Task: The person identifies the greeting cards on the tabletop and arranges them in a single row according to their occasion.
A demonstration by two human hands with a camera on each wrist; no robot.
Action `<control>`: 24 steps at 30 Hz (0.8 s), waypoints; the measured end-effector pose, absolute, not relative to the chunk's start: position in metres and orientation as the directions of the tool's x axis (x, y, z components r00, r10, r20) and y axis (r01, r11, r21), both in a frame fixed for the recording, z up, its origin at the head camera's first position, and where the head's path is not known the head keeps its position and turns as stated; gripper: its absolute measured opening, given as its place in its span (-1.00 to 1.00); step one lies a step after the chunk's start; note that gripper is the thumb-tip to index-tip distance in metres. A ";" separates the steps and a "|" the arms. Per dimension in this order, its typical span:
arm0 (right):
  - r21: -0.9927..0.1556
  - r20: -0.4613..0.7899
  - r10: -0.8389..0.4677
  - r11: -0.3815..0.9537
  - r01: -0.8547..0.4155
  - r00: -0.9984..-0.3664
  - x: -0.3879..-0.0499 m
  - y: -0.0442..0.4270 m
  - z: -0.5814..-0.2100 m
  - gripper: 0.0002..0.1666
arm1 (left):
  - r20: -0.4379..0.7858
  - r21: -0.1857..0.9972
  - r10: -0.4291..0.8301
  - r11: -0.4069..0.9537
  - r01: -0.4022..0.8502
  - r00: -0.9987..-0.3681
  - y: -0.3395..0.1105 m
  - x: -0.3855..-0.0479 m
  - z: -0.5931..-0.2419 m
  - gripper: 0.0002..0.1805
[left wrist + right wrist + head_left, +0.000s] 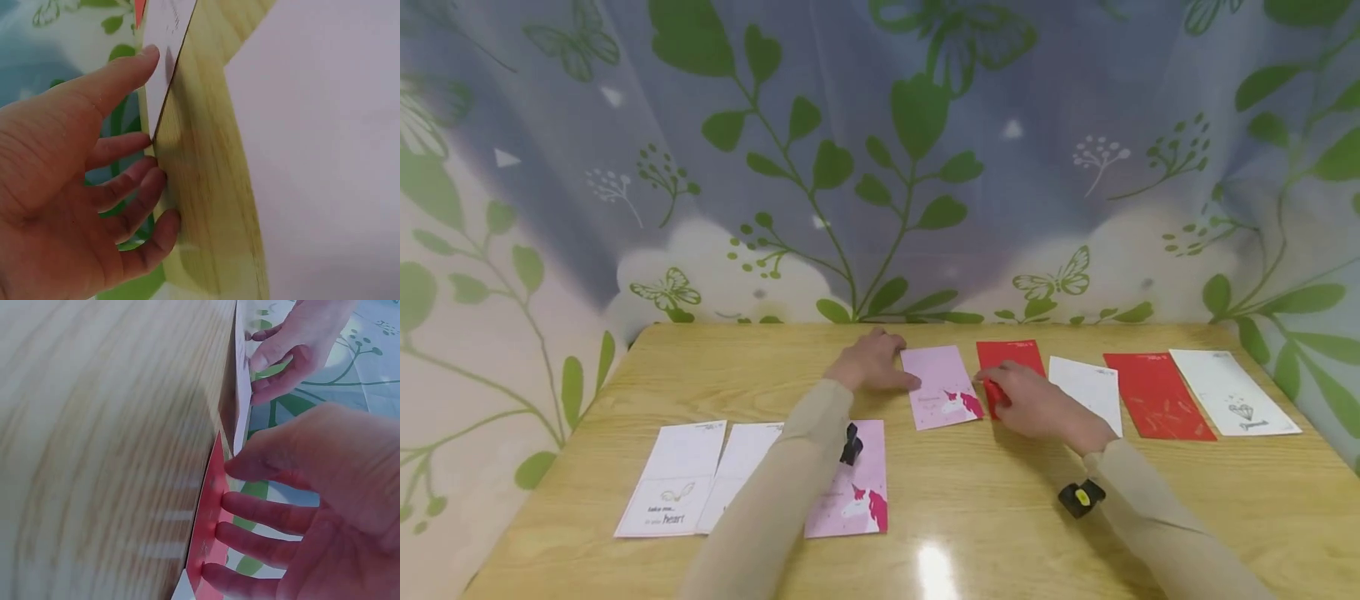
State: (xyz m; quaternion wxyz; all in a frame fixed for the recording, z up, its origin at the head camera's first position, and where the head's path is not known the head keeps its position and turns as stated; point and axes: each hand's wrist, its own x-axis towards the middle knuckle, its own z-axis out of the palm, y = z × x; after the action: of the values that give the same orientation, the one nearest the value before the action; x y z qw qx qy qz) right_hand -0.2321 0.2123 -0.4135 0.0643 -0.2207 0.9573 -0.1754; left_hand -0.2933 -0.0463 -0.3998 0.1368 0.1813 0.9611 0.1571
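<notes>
- The step in hand looks like settling the pink card (936, 379) and the red card (1017, 353) on the tabletop (970, 517); take the pink card as your dial's centre, 12 being the far edge.
- Your left hand (871, 364) sits between 9 and 10 o'clock, fingers loosely bent and apart, thumb reaching over the pink card's edge; no grip shows, and whether the thumb presses is hard to tell.
- Your right hand (1033, 400) is at 3 o'clock, fingers spread and slightly bent, their tips on the red card without closing round it.
- Guide with flat fingertips and light pressure; pinching could crease the paper.
- The pink card stands a little askew, its bottom edge rising toward 3 o'clock, so a small turn from its corners should square it.
- Keep your right thumb off the pink card, or you may nudge both together.
- Beyond the red card, further toward 3 o'clock, lies a white card (1084, 383); mind it when sliding.
- The pink card is pale, with a unicorn's head and hot-pink mane in its 5 o'clock corner, small lettering beside.
- The red card shows fine print along its top; your hand covers much of it.
</notes>
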 end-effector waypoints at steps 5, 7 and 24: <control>-0.349 -0.053 -0.444 0.847 -0.400 -0.894 -0.235 0.213 -0.416 -0.49 | -0.195 0.374 0.385 0.879 0.295 -0.902 -0.049 -0.300 -0.406 -0.25; -0.347 -0.056 -0.439 0.851 -0.395 -0.897 -0.236 0.212 -0.415 -0.49 | -0.193 0.382 0.387 0.876 0.294 -0.902 -0.049 -0.301 -0.407 -0.29; -0.369 -0.029 -0.493 0.814 -0.450 -0.869 -0.245 0.191 -0.414 -0.42 | -0.226 0.415 0.375 0.872 0.259 -0.899 -0.048 -0.310 -0.404 -0.25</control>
State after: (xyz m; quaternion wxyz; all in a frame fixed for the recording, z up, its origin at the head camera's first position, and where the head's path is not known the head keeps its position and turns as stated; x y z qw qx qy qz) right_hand -0.2453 0.1914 -0.4139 0.0615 -0.2481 0.9503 -0.1779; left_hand -0.3099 -0.0481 -0.4040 0.1513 0.1660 0.9556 0.1909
